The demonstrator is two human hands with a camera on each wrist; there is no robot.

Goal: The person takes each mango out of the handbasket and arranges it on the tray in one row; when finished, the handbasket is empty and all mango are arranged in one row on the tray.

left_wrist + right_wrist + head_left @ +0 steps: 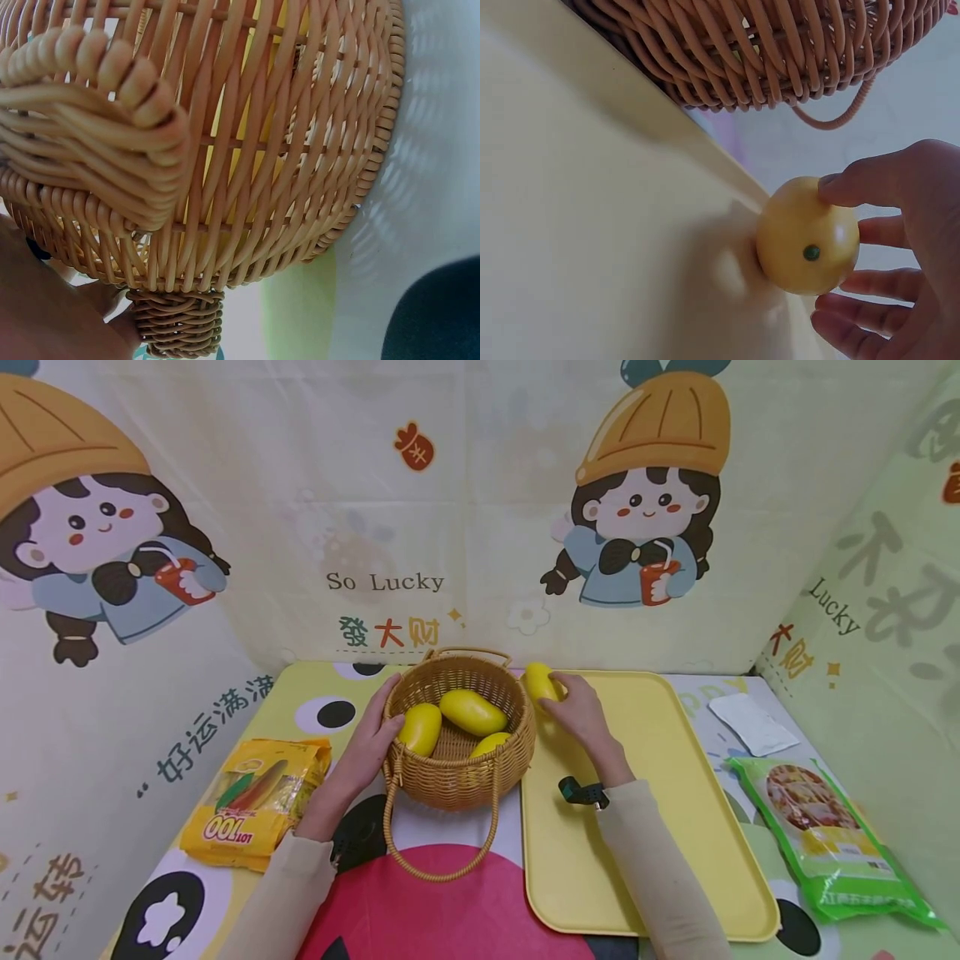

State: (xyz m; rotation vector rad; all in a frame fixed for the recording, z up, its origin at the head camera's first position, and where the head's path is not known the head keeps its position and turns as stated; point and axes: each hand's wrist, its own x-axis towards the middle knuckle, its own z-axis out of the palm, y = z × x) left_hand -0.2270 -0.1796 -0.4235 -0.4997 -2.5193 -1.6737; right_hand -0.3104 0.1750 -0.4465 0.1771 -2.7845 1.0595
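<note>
A round wicker basket (450,781) with several yellow mangoes (472,712) inside stands in the middle. My left hand (369,739) grips its left rim, the thumb over the edge; in the left wrist view the woven wall (247,150) fills most of the picture. Just right of the basket, at the tray's back left corner, my right hand (581,710) holds another yellow mango (538,683) between thumb and fingers. The right wrist view shows that mango (806,240) end on, with the thumb on top and the fingertips at its side.
The yellow tray (652,860) lies right of the basket. An orange packet (255,802) is at the left, and a green packet (832,835) and a white sachet (752,724) are at the right. One basket handle (442,877) hangs toward the front. A patterned cloth wall (480,527) rises behind.
</note>
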